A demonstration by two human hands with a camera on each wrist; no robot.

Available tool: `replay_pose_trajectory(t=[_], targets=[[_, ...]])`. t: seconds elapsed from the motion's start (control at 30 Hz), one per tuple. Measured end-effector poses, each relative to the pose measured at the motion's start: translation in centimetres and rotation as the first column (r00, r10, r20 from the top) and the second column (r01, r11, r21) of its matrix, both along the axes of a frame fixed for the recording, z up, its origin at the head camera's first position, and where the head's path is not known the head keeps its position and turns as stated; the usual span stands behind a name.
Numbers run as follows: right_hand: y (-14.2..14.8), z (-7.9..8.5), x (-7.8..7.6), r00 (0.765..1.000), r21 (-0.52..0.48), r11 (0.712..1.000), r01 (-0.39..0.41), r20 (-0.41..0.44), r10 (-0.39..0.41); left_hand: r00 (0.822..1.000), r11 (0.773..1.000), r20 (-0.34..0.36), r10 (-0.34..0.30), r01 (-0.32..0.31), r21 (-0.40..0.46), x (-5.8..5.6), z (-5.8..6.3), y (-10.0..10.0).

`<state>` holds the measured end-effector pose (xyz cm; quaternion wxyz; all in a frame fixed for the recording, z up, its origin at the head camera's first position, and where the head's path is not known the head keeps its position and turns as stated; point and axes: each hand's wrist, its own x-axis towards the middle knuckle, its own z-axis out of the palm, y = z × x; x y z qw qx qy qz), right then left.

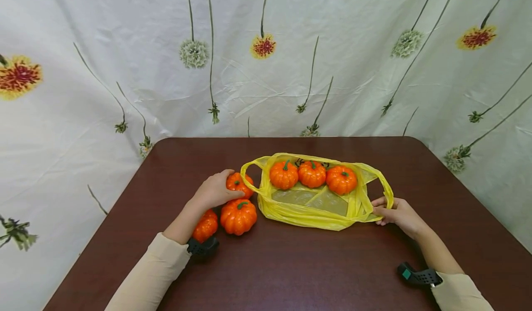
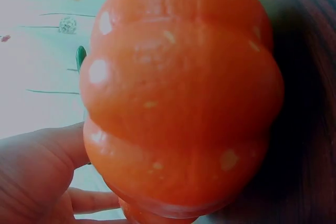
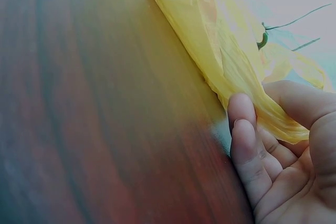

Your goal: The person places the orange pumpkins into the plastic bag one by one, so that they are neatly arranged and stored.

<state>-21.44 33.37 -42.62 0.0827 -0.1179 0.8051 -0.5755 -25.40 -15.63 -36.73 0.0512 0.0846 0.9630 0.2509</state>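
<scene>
A yellow plastic bag (image 1: 307,216) lies with its mouth spread wide, and three small orange pumpkins (image 1: 312,174) sit in a row along its far side. My left hand (image 1: 214,190) grips another pumpkin (image 1: 239,185), thumb and fingers around its left side, just beside the bag's left handle. Close in front are a second loose pumpkin (image 1: 238,217) and a third (image 1: 205,226), partly hidden by the left forearm. A large pumpkin (image 2: 181,98) fills the left wrist view. With thumb and fingers, my right hand (image 3: 286,166) pinches the bag's right handle (image 1: 387,193).
Everything lies on a dark brown table (image 1: 291,269) with rounded far corners. Behind it hangs a white cloth (image 1: 353,15) printed with flowers. A black band (image 1: 420,275) is on the right wrist, and another (image 1: 202,246) is on the left.
</scene>
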Motion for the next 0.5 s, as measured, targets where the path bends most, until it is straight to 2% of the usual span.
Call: replay_pose_trajectory(t=[0.3,0.5], targets=[[-0.1,0.11,0.07,1.0,0.008,1.0,0.003,0.0,-0.003,0.999,0.998,0.025,0.044,-0.045,0.037,0.2,0.02,0.01],[-0.12,0.08,0.02,1.0,0.015,1.0,0.002,-0.004,-0.002,0.999,0.997,0.008,0.054,-0.054,0.058,0.24,0.0,0.02]])
